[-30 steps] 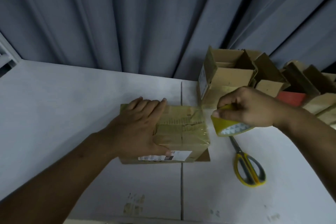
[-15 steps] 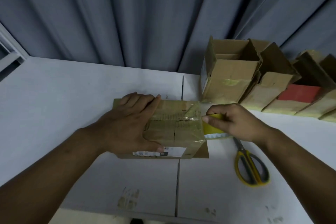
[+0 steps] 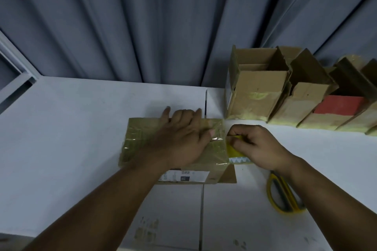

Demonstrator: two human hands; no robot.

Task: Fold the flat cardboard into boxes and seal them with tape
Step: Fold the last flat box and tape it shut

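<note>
A closed cardboard box point(image 3: 140, 142), covered in clear tape and bearing a white label on its near side, lies on the white table point(image 3: 71, 128). My left hand point(image 3: 181, 138) lies flat on the box top with straight fingers, its thumb pressing the tape near the right edge. My right hand point(image 3: 255, 146) grips a yellow roll of tape point(image 3: 234, 152) right against the box's right side. A strip of clear tape runs from the roll onto the box top. Most of the roll is hidden by my fingers.
Yellow-handled scissors point(image 3: 283, 197) lie on the table under my right forearm. A row of several open cardboard boxes point(image 3: 257, 89) stands at the back right against a grey curtain; one has a red face point(image 3: 338, 105). A seam point(image 3: 202, 210) splits the tabletop.
My right hand has brought the tape roll leftward and down against the box's right side. My left hand has slid to the right across the box top, toward the tape.
</note>
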